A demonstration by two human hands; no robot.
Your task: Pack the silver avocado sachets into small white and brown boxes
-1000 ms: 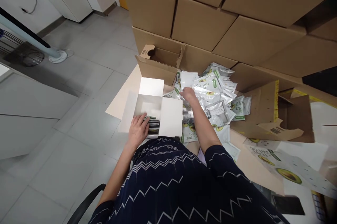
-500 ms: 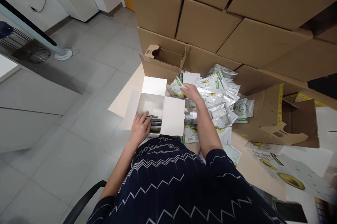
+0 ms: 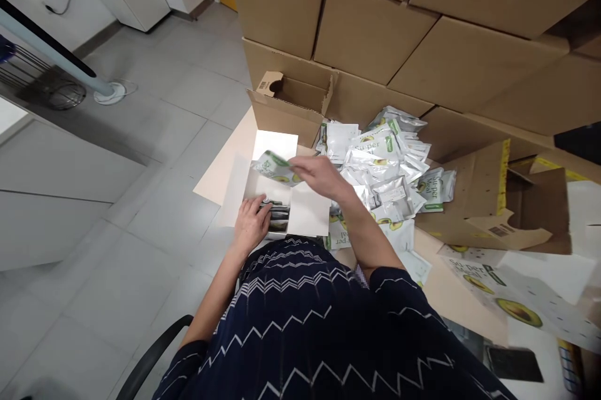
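Note:
A small white box (image 3: pixel 310 207) with its flaps folded out stands in front of me. Several flat sachets (image 3: pixel 280 215) are lined up on edge in its near part. My left hand (image 3: pixel 252 218) reaches over the box's left wall, its stretched fingers resting against the sachets. Above the box opening, my right hand (image 3: pixel 320 174) pinches a white and green pouch (image 3: pixel 273 166) with avocado pictures by its right end. The pouch is tilted and slightly blurred. To the right lies a heap of similar "Super Meal" pouches (image 3: pixel 375 146), some showing silver sides.
Stacked brown cartons (image 3: pixel 370 27) form a wall behind the table (image 3: pixel 225 159). One open carton (image 3: pixel 291 109) stands behind the white box, another open carton (image 3: pixel 469 200) at the right. A printed avocado sheet (image 3: pixel 511 300) and a dark flat object (image 3: pixel 514 364) lie at the lower right.
My right hand has carried the pouch left from the heap to over the white box. My left hand stays at the sachets. The view has shifted slightly.

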